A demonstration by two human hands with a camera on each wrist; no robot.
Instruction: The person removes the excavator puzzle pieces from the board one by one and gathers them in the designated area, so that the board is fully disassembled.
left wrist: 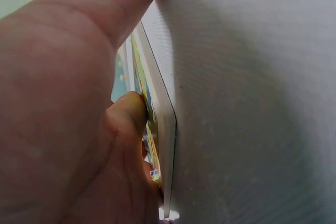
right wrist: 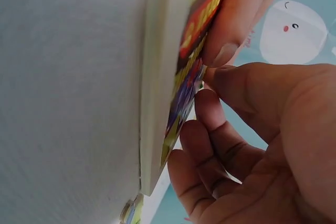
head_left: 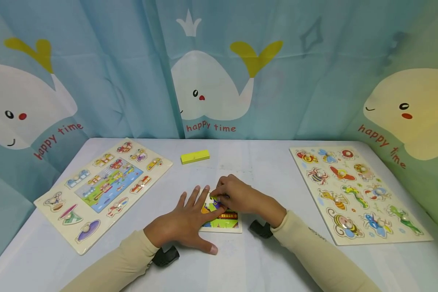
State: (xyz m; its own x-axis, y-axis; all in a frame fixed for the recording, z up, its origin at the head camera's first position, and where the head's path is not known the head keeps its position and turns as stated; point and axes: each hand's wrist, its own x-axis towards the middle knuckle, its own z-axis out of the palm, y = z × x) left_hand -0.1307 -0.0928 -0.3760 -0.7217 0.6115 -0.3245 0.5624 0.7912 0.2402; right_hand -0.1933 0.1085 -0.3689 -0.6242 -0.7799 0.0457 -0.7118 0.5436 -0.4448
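A small square jigsaw puzzle (head_left: pixel 228 223) with a bright printed picture lies on the table, partly covered by both hands. Fingers spread, the left hand (head_left: pixel 182 223) lies flat over its left side, with one finger (right wrist: pixel 231 24) pressing on the picture in the right wrist view. From the far right, the right hand (head_left: pixel 241 194) reaches over the puzzle with curled fingers. Its thumb and forefinger pinch a puzzle piece at the upper part of the picture; the fingers hide most of that piece. In the left wrist view the board's pale edge (left wrist: pixel 165 124) rests on the cloth.
At the left lies a large vehicle peg-puzzle board (head_left: pixel 102 223), at the right an insect peg-puzzle board (head_left: pixel 398 240). A yellow oblong block (head_left: pixel 195 157) lies behind the hands. Whale-printed curtains (head_left: pixel 211 85) close off the back and sides.
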